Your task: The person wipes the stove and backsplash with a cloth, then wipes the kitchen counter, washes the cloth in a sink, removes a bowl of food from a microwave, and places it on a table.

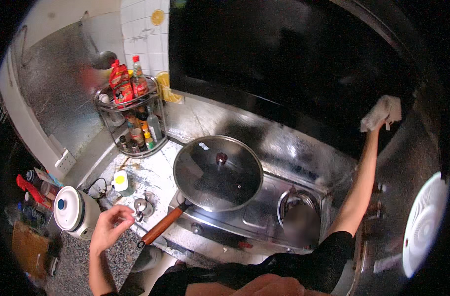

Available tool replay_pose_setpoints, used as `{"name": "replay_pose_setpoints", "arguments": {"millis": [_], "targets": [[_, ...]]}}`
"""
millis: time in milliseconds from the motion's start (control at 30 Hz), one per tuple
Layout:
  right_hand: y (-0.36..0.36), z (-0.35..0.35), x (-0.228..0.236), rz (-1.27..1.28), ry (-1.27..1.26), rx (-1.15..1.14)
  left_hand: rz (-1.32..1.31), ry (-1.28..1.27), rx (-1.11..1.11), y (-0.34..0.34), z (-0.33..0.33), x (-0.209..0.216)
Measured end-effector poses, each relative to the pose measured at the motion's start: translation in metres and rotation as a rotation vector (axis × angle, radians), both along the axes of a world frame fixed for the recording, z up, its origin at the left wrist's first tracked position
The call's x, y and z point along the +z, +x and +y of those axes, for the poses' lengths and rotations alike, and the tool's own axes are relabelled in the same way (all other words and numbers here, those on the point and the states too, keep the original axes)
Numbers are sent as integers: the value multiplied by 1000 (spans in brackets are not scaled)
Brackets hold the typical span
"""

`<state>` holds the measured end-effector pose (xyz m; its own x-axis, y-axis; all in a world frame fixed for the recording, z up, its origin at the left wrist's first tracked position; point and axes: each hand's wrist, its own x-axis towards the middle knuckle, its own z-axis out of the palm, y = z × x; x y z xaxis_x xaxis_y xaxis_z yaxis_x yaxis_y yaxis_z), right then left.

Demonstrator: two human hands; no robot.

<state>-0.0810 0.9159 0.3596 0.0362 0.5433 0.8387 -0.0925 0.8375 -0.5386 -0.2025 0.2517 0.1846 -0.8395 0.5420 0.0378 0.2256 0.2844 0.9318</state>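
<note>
At the far right, my right hand [381, 118] is closed on a crumpled whitish cloth [382, 109]. The cloth lies against the right end of a large black glossy panel [284, 64] above the stove. My left hand [112, 226] hangs over the left counter, fingers bent and thumb apart from them, with nothing clearly held. Just beyond its fingertips is a small shiny metal pot [143, 207]. A wok with a glass lid [217, 175] rests on the left of the stove, its wooden handle [163, 226] pointing toward my left hand.
A white electric cooker [73, 209] stands left of my left hand. Behind are a white-and-yellow container [121, 182] and a two-tier metal rack [128, 111] of bottles and packets. A gas burner [290, 197] is at the stove's right. A white slotted basket [424, 227] hangs far right.
</note>
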Motion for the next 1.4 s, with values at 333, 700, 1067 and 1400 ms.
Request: {"name": "replay_pose_setpoints", "arguments": {"millis": [333,700,1067,1400], "targets": [[-123,25,57,-127,297,-707,-137,10,113,-20,-19,-27],[-327,-229,71,-158,699,-572,-236,2,131,-42,-11,-50],[-457,-295,-103,-534,971,-109,-300,20,173,-41,-21,-57],[-364,-220,-180,-904,1679,-824,-313,70,77,-37,-11,-46]]}}
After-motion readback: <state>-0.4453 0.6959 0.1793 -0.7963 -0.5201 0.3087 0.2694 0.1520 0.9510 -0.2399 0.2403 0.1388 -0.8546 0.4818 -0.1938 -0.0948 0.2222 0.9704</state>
